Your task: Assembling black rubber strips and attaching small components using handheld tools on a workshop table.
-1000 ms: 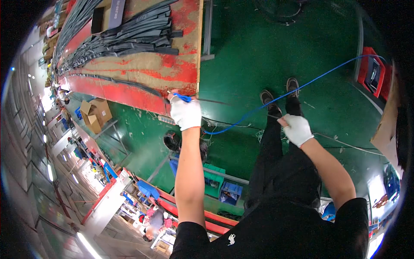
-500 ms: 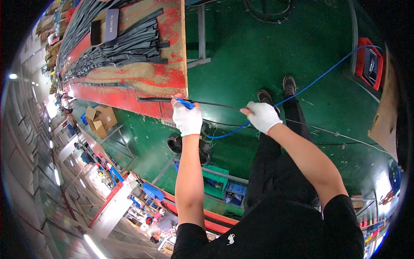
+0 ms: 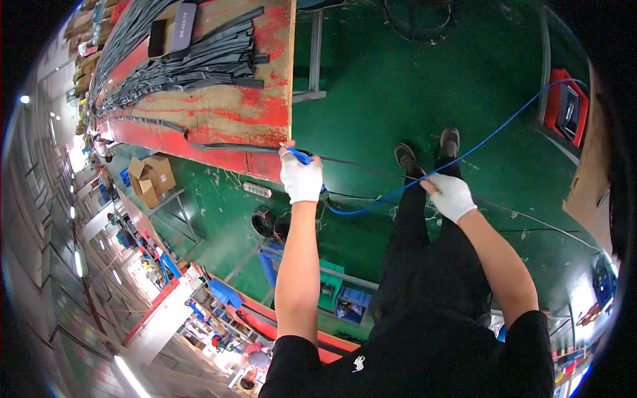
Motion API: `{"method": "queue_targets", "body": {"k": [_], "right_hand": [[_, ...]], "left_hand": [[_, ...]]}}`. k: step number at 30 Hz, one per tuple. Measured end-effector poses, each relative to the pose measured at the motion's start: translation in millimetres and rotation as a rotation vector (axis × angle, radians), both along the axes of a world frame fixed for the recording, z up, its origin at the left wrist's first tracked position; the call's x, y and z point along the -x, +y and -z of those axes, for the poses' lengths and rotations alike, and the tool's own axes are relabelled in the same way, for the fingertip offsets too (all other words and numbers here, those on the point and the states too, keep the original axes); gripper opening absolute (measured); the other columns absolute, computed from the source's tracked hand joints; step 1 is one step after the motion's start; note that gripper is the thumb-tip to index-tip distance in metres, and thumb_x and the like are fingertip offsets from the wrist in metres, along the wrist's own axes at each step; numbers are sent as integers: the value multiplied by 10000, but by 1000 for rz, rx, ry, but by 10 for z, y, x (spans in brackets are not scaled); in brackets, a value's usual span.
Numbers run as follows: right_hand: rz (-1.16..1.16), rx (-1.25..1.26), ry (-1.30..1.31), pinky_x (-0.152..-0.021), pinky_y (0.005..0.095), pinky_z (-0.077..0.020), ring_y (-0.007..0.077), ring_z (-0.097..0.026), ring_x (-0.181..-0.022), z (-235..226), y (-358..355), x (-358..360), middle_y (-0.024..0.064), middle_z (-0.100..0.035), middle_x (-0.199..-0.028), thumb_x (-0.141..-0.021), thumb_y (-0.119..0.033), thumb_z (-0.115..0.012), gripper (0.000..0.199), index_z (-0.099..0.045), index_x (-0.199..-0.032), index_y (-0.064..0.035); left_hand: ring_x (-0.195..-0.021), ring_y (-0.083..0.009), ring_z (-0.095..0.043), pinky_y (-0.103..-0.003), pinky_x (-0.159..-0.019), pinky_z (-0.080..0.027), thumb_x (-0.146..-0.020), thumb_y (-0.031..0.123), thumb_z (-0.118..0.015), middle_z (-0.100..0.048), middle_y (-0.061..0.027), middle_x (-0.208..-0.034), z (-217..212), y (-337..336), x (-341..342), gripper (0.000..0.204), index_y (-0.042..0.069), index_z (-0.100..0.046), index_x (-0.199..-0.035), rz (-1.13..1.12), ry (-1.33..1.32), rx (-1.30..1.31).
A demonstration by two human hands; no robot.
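Observation:
My left hand (image 3: 302, 179), in a white glove with bare fingertips, is closed at the corner of the red-and-brown worktable (image 3: 245, 119). It grips a blue air gun (image 3: 298, 155) with a thin metal nozzle. A long dark flat sleeve (image 3: 232, 146) lies along the table and ends at this hand. From there a thin dark cable (image 3: 365, 164) stretches across to my right hand (image 3: 452, 198), also gloved, whose fingers pinch it. Beyond the right hand, a thin pale line (image 3: 537, 222) continues rightward. A blue hose (image 3: 501, 127) sags below the left hand and passes close by the right fingers.
Dark flat sleeves (image 3: 199, 69) lie bundled on the table beside an open box (image 3: 174, 33). A red bin (image 3: 564, 109) stands at the right. Below the table are a cardboard box (image 3: 152, 179), a power strip (image 3: 257, 190) and black coils (image 3: 264, 222) on the green floor.
My right hand has moved right and slightly down, farther from the left hand, with the cable between them. The left hand appears a little farther right, as the whole view has shifted.

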State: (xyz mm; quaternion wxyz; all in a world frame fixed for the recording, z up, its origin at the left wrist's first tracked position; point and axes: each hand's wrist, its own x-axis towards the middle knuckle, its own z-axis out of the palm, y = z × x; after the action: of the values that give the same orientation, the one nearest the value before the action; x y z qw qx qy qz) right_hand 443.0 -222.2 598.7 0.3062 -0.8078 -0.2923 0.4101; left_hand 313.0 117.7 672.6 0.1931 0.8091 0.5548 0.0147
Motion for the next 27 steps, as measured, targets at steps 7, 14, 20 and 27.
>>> {"method": "queue_targets", "body": {"k": [7,14,20,27], "right_hand": [[-107,223,59,-772,573,-533,468,-693,-893,374,-745,-62,226,-732,-898,-1063,-446,-571,394,-720,-1022,-83],[-102,193,138,-757,547,-510,462,-683,-863,383,-464,-181,234,-701,-839,-1077,-460,-545,456,-685,-957,-43],[-150,226,232,-800,562,-531,475,-698,-940,472,-434,-176,247,-738,-930,-1068,-450,-567,423,-729,-1004,-65],[-168,228,239,-829,574,-521,499,-678,-976,505,-405,-186,279,-725,-983,-1082,-471,-538,463,-710,-1093,-42]], "left_hand": [[-887,-303,-649,-430,-887,-555,-794,45,-749,-628,-148,-1048,51,-478,255,938,121,-279,-1602,-39,-26,-4],[-966,-174,-610,-345,-929,-518,-972,55,-696,-629,-66,-1103,398,-887,457,512,18,-484,-1437,-246,-739,104],[-1088,-335,-697,-456,-1039,-524,-998,232,-714,-667,-212,-1291,817,-978,461,793,42,-311,-1654,-70,-217,-112],[-1208,-509,-642,-520,-1059,-507,-836,130,-709,-574,-331,-1428,560,-1061,168,1047,-20,-107,-1679,-140,276,-95]]}}
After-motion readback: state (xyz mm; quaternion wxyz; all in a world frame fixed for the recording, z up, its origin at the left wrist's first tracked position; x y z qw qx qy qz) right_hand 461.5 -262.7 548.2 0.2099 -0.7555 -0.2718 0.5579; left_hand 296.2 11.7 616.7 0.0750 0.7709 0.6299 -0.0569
